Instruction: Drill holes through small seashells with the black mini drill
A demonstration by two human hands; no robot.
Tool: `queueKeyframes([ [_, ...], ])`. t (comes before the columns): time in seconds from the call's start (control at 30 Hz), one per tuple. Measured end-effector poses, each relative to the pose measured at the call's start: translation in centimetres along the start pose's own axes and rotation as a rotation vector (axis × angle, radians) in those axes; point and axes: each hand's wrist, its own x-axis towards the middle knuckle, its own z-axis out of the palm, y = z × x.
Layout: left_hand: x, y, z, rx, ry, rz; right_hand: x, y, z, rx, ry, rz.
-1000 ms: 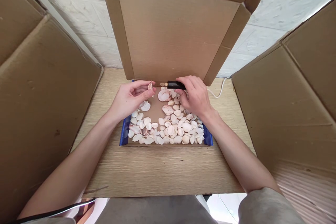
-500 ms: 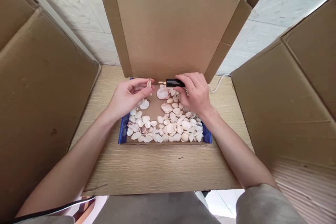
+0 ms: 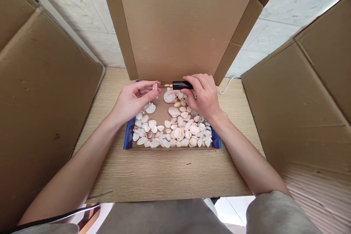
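Between the thumb and fingers of my left hand (image 3: 134,97) is a small pinkish-white seashell (image 3: 155,86), held on edge. My right hand (image 3: 202,93) grips a black mini electric drill (image 3: 181,85) with a brass-coloured chuck and a thin bit pointing left. The bit's tip meets the shell, or comes very close to it; whether it is inside the shell I cannot tell. Below both hands lies a shallow cardboard box with blue side walls (image 3: 216,139). Many white and cream shells (image 3: 178,133) are spread in it, with larger speckled ones (image 3: 170,97) towards the back.
The box's cardboard lid (image 3: 183,25) stands upright behind the hands. Tall cardboard panels flank the wooden table (image 3: 164,175) at left (image 3: 49,91) and right (image 3: 304,91). A white cable (image 3: 228,85) runs along the back right. A small dark sliver (image 3: 188,163) lies near the front.
Almost nothing differs. Both hands, the shell and the drill appear a few pixels further left and up, and the whole view has shifted slightly too.
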Motion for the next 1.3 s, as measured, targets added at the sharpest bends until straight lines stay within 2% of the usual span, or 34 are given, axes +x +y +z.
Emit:
queueKeyframes([
  [0.1, 0.0, 0.0, 0.0, 0.007, -0.008, -0.007, 0.0, 0.0, 0.0, -0.006, 0.017, -0.009],
  [0.27, -0.1, 0.2, 0.0, 0.042, -0.009, -0.020, -0.4, -0.3, 0.3, 0.040, -0.161, 0.041],
  [0.57, 0.1, -0.2, -0.2, -0.014, 0.013, -0.012, 0.1, -0.1, 0.1, -0.046, 0.023, -0.065],
  [0.63, 0.1, -0.2, -0.2, -0.014, 0.014, -0.009, 0.0, 0.0, 0.2, -0.009, -0.041, -0.023],
  [0.73, 0.1, -0.2, -0.1, -0.003, 0.006, -0.017, -0.2, 0.0, 0.2, 0.101, -0.223, 0.055],
  [0.8, 0.1, -0.2, -0.1, -0.002, 0.000, -0.022, -0.3, 0.0, 0.2, 0.135, -0.270, 0.072],
  [1.07, 0.2, -0.6, -0.2, -0.026, 0.057, 0.019, -0.1, 0.3, 0.2, 0.151, -0.212, -0.010],
  [1.2, 0.4, -0.8, -0.4, 0.068, 0.074, 0.133, -0.1, 0.4, 0.2, 0.137, -0.143, -0.010],
  [1.3, 0.5, -0.9, -0.6, 0.153, 0.081, 0.203, -0.3, 0.4, 0.2, 0.139, -0.189, -0.020],
])
